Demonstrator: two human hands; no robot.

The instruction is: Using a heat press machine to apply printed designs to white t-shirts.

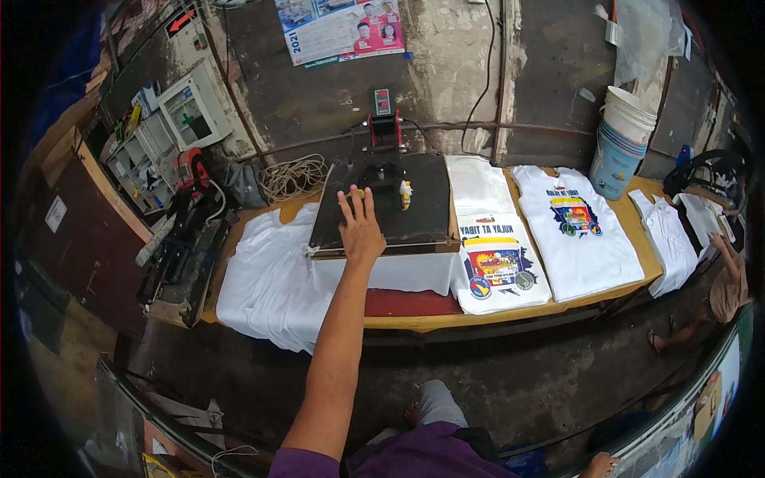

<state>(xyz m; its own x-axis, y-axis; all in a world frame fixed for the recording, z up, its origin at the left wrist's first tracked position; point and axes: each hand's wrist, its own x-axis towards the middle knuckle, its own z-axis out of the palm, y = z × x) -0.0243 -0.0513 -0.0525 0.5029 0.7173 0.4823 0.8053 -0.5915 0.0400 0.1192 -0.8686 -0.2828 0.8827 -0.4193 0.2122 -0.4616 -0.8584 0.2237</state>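
Note:
My left hand (pixel 361 230) lies palm down with fingers spread on the black upper platen (pixel 418 224) of a heat press. The press is closed over a white shirt (pixel 382 275), whose hem hangs out at the front. A digital controller (pixel 382 103) stands on the red frame behind the platen. A yellow-and-white object (pixel 406 196) sits on top, to the right of my fingers. At the bottom right, my right hand (pixel 600 465) rests at the edge of a framed panel (pixel 675 412); its grip is not clear.
Left of the press lie loose white shirts (pixel 272 281) and a second press-like machine (pixel 188 263). To the right are a printed white stack (pixel 502 257), a printed shirt (pixel 577 233) and stacked buckets (pixel 621 143). Another person's arm (pixel 726 257) reaches in at the far right.

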